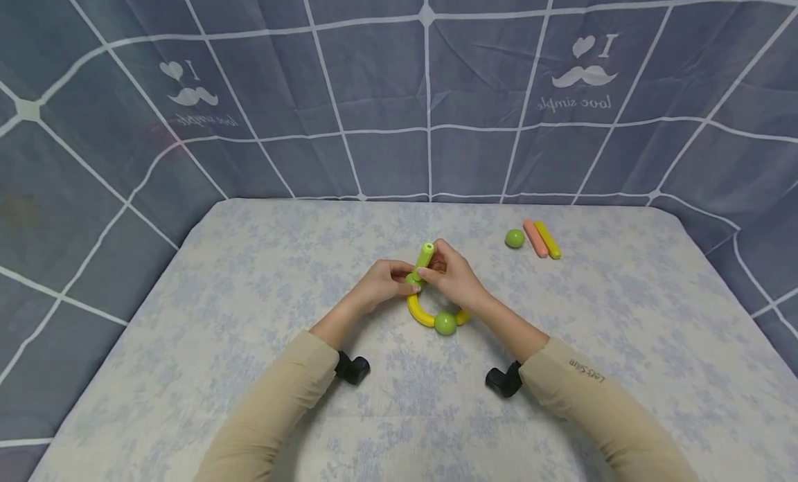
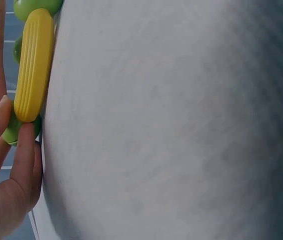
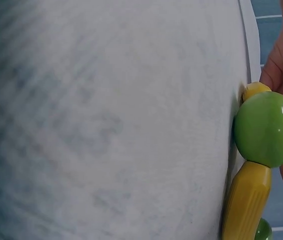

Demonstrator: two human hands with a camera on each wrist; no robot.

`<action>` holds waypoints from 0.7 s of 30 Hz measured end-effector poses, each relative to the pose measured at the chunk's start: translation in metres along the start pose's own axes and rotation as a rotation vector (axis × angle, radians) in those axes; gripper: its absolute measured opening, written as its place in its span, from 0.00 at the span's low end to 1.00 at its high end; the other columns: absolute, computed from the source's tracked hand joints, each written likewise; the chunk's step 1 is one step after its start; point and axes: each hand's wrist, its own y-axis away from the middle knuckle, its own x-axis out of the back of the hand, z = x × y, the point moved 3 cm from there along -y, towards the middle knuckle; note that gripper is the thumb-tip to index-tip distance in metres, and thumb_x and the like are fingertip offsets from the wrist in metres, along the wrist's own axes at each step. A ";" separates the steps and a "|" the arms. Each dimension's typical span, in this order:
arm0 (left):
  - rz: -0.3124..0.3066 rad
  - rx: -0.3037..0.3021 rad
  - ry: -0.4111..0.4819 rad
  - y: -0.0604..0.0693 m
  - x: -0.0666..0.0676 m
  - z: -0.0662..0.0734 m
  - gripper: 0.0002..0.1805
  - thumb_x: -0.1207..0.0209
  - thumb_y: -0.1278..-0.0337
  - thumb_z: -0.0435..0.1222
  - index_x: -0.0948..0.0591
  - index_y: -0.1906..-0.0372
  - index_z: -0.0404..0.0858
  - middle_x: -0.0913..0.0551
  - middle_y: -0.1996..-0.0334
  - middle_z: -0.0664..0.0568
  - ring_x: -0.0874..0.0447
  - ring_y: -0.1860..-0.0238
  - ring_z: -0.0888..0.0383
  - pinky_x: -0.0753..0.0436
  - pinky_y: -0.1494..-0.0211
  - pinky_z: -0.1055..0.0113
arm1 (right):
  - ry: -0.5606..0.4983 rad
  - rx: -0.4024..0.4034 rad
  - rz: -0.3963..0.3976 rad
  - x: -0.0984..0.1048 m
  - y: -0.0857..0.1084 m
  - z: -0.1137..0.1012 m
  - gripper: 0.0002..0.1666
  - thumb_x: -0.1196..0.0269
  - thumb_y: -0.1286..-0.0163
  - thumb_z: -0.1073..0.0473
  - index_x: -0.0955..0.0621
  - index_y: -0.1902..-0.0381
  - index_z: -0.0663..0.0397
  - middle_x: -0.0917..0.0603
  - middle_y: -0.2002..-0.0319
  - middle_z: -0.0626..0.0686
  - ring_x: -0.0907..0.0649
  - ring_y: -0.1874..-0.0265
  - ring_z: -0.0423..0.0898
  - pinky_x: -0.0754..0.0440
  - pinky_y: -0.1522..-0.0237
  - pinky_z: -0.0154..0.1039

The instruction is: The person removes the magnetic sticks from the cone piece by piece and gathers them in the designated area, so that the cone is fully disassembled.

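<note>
In the head view, curved yellow pieces (image 1: 421, 315) joined by a green ball (image 1: 445, 323) lie on the table. The left hand (image 1: 382, 285) pinches another green ball (image 1: 413, 281) at the left end of the yellow curve. A light green rod (image 1: 424, 255) stands tilted up from that ball, and the right hand (image 1: 456, 277) grips it near its lower end. The left wrist view shows a yellow piece (image 2: 34, 65) between two green balls, with fingers of the left hand (image 2: 11, 185) against the lower ball. A large green ball (image 3: 266, 129) fills the right wrist view's edge.
At the back right of the table (image 1: 280, 260) lie a loose green ball (image 1: 515, 238), a pink rod (image 1: 535, 238) and a yellow rod (image 1: 548, 239). Behind the table hangs a blue-grey curtain (image 1: 374, 73) with white lines.
</note>
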 end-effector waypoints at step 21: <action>-0.004 -0.010 -0.006 0.004 0.002 0.000 0.20 0.37 0.48 0.27 0.22 0.48 0.27 0.19 0.57 0.41 0.23 0.64 0.59 0.21 0.59 0.69 | -0.214 -0.128 -0.030 0.009 -0.006 -0.002 0.11 0.43 0.33 0.69 0.30 0.54 0.67 0.19 0.67 0.57 0.18 0.68 0.44 0.19 0.57 0.43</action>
